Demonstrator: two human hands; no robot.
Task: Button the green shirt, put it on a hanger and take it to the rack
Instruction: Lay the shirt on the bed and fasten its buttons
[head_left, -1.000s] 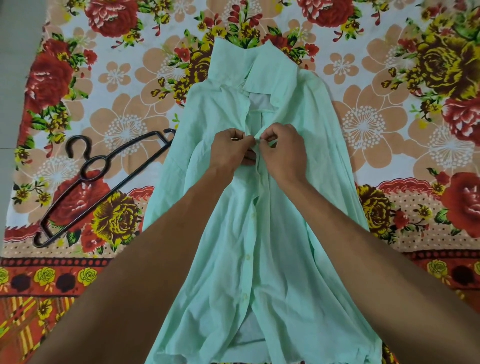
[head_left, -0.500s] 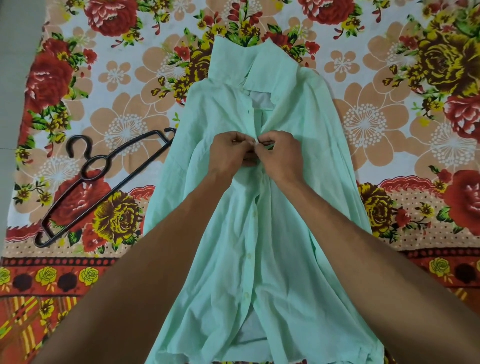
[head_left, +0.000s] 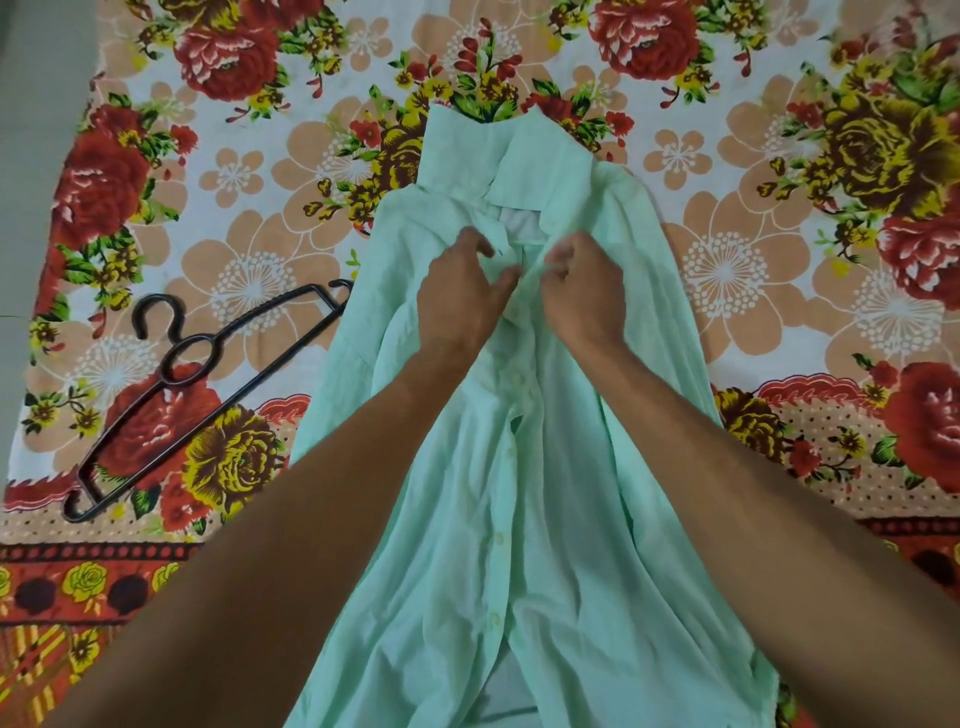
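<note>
A pale green shirt (head_left: 561, 519) lies face up on a flowered bedsheet, collar at the far end, its front closed by a row of buttons down the middle. My left hand (head_left: 460, 296) pinches the left edge of the placket just below the collar. My right hand (head_left: 584, 293) grips the right edge of the placket opposite it, fingers curled into the cloth. A small gap separates the two hands. A black plastic hanger (head_left: 197, 384) lies flat on the sheet left of the shirt, its far end tucked under the shirt's edge.
The flowered sheet (head_left: 779, 270) covers the whole surface around the shirt. A strip of grey floor (head_left: 36, 130) shows along the left edge.
Both hands have moved up the shirt front toward the collar and have drawn slightly apart. The shirt and the hanger lie where they were.
</note>
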